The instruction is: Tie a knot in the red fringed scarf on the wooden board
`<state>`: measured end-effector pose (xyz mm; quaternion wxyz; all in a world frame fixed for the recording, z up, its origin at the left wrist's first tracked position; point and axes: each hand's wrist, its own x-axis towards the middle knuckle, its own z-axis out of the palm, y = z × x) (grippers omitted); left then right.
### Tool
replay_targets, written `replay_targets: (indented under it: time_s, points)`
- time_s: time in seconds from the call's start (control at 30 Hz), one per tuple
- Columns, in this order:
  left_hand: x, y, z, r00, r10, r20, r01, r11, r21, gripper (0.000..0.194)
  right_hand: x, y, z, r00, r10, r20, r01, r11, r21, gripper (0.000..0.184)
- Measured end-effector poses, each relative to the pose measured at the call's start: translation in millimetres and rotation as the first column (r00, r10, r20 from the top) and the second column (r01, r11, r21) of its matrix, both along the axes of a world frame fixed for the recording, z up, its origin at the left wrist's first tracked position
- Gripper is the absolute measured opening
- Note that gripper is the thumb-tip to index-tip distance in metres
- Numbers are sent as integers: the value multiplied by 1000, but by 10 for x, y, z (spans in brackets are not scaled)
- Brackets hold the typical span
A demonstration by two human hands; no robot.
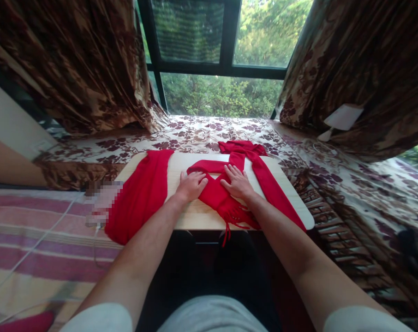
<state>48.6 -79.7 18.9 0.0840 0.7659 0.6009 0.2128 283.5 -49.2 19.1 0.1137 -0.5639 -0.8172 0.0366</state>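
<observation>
A red scarf (217, 196) with a fringed end lies crossed in bands over the middle of a small light wooden table (183, 161). Its fringe hangs past the near edge. My left hand (192, 184) rests on the scarf's left side, fingers stretched out over the fabric. Flat on the right part of the fabric is my right hand (237, 182), its fingers spread. A wide length of red cloth (143, 193) drapes over the table's left end. One red strip runs down the right side, and a bunched red portion (243, 146) lies beyond the far edge. Whether these red pieces all join is unclear.
Behind the table is a ledge with a floral cover (202, 129), below a window (223, 92) between patterned curtains (101, 69). A white lamp (343, 117) stands at right. On the left are a striped bed cover (39, 235) and a white cable (44, 235).
</observation>
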Motion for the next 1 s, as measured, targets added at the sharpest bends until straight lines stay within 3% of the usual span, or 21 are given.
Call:
replay_targets:
  time_s: [0.2,0.33,0.43,0.9,1.0]
  points:
    - [26,24,-11,994,45,-104,-51,997,-54,57,-15,-9,4,999,-13,-30,12,1000,-17,80]
    - [33,19,-6,990,71,-118,-79,995,-65,60,-16,-2,-7,997,-52,-53,51,998,-21,89]
    - [42,16,-2,989,87,-118,-96,993,-74,61,-19,16,-16,997,-70,-23,70,997,-36,85]
    - [35,-19,9,983,107,-152,-112,993,-23,64,-28,37,-25,995,-91,-30,89,992,-86,84]
    - [30,-17,-6,981,105,-165,-109,994,-17,68,-11,54,-28,981,-165,-97,162,986,-40,87]
